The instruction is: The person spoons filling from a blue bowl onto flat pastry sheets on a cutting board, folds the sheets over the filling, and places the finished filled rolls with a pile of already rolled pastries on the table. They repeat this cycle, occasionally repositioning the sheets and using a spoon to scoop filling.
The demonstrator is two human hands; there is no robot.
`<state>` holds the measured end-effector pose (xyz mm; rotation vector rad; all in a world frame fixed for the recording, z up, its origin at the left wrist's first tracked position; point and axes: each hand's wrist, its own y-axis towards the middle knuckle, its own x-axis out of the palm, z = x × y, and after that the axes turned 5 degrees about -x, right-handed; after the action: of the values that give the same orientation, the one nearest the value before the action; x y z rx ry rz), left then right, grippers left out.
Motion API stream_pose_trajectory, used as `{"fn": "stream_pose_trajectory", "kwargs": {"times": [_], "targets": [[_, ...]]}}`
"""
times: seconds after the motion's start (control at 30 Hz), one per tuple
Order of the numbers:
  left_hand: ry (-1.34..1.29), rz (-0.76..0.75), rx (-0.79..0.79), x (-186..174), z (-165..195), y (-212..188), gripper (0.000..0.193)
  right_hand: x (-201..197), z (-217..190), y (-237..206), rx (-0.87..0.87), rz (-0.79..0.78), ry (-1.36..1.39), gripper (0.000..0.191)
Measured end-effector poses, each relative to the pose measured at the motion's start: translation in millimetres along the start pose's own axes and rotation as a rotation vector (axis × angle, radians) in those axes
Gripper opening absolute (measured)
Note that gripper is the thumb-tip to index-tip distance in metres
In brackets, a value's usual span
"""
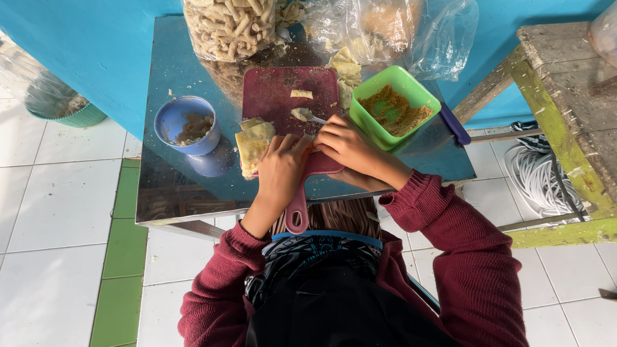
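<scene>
My left hand and my right hand meet over the near edge of a dark red cutting board, fingers pinched together on a small piece that the fingers hide. A stack of pale yellow dough sheets lies beside my left hand. A spoon with filling rests on the board just beyond my hands, and a small rolled piece lies farther up. A green square bowl of brown filling stands right of the board, a blue cup left of it.
All stands on a small shiny metal table. Clear bags of rolled snacks lean at its far side against a blue wall. A worn wooden bench is to the right, coiled white cable below it, tiled floor around.
</scene>
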<state>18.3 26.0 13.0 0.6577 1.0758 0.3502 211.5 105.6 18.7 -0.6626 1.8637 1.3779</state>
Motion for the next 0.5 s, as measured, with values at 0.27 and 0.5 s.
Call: {"fn": "stream_pose_trajectory", "kwargs": {"times": [0.27, 0.5], "targets": [[-0.007, -0.027, 0.065, -6.1, -0.2, -14.8, 0.014, -9.7, -12.8, -5.7, -0.166, -0.037, -0.225, 0.016], [0.019, 0.002, 0.065, 0.9, -1.7, -8.8, 0.011, -10.5, -20.3, 2.7, -0.192, -0.047, -0.363, 0.016]]}}
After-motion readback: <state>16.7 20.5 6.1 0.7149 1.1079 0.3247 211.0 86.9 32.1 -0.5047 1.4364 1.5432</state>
